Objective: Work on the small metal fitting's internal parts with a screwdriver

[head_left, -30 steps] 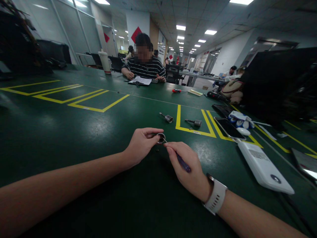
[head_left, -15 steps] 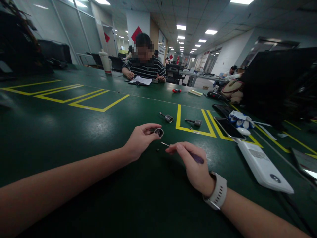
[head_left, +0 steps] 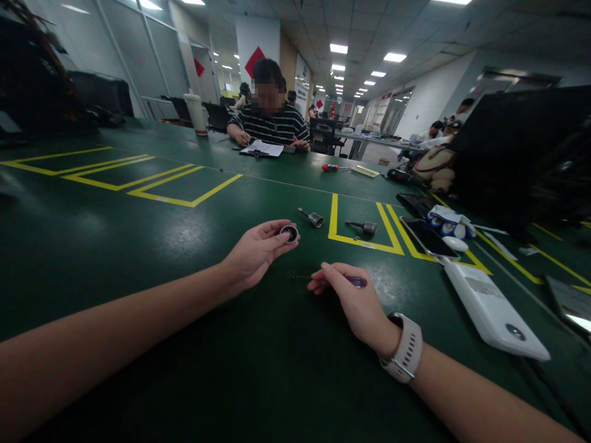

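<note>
My left hand (head_left: 256, 252) grips a hole saw (head_left: 290, 234), a round metal cup with its open end turned toward me. The fingers cover its sides, and its shank is not visible. A thin screwdriver (head_left: 357, 282) with a purple handle is held in my right hand (head_left: 353, 295). Its blade points left, and the tip is at a small dark metal part (head_left: 293, 278) on the green table; whether they touch I cannot tell. Two more metal pieces with shanks lie beyond my hands: one hole saw (head_left: 316, 219) outside the yellow tape, another hole saw (head_left: 369, 228) inside it.
Yellow tape (head_left: 364, 245) marks boxes on the table. To the right lie a white power bank (head_left: 496, 307), a phone (head_left: 429, 238) and a blue-white cloth (head_left: 447, 223). A red-handled screwdriver (head_left: 330, 167) lies farther back. A person (head_left: 270, 126) sits opposite with a clipboard (head_left: 262, 148).
My left hand has lifted the hole saw slightly up and left, away from the screwdriver. My right hand has lowered the screwdriver tip to the small dark part on the table.
</note>
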`<control>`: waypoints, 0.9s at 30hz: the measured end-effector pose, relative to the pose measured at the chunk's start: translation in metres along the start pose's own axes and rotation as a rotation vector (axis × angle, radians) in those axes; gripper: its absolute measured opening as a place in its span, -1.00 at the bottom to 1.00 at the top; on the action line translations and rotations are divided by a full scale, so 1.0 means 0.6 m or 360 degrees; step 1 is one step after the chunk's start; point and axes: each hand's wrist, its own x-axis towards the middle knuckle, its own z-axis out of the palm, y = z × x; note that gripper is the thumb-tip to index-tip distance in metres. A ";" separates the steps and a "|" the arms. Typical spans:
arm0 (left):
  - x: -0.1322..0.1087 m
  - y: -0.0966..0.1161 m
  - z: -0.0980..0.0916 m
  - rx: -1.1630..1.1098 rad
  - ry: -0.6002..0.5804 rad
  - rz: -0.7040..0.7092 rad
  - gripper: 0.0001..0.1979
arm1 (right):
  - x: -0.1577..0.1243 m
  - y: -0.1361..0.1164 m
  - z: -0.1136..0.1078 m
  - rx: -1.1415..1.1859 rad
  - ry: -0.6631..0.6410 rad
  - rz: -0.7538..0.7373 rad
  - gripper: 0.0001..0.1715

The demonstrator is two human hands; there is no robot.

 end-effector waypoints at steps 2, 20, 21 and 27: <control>-0.001 -0.001 0.000 0.0009 -0.0006 -0.0032 -0.75 | 0.000 -0.009 0.000 -0.0147 -0.0008 -0.0015 -0.64; -0.020 -0.009 0.000 0.0386 -0.0169 0.0060 -0.73 | -0.029 -0.017 0.005 -0.0901 -0.0020 -0.1231 -0.79; -0.021 -0.010 -0.001 0.0414 -0.0181 0.0061 -0.72 | -0.029 -0.019 0.004 -0.0919 -0.0024 -0.1269 -0.80; -0.026 -0.018 -0.005 0.0515 -0.0314 0.0150 -0.68 | -0.024 -0.023 0.008 -0.1195 0.0009 -0.1295 -0.81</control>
